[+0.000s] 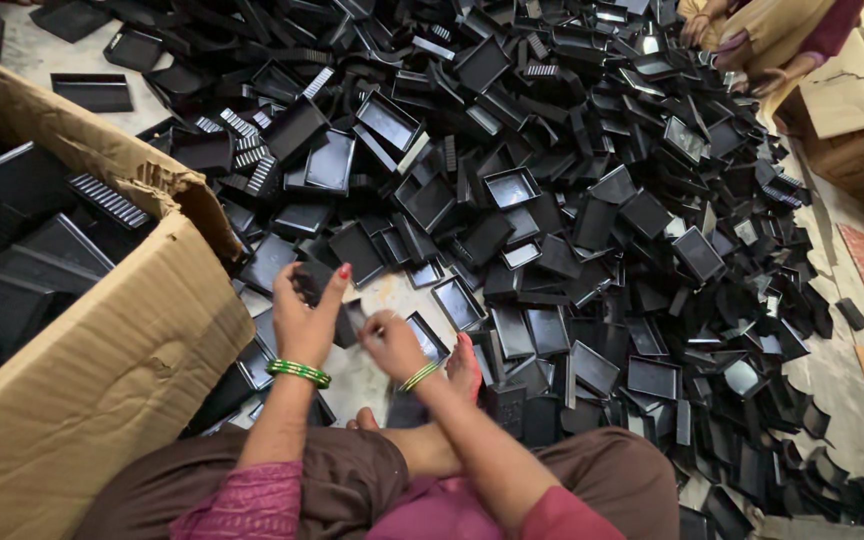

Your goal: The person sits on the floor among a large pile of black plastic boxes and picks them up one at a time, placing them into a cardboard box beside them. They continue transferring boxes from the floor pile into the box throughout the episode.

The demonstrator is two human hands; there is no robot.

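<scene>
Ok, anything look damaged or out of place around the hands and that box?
The cardboard box at the left is damaged: its top edge is torn and its near wall bows outward. The black plastic trays lie in a loose heap across the floor. The left hand holds a black piece; the right hand looks ordinary.

You get even, soft daylight with faint shadows; glare glints off the glossy black plastic trays [512,185], the frame bends at its wide-angle edges, and both hands are slightly motion-blurred
</scene>
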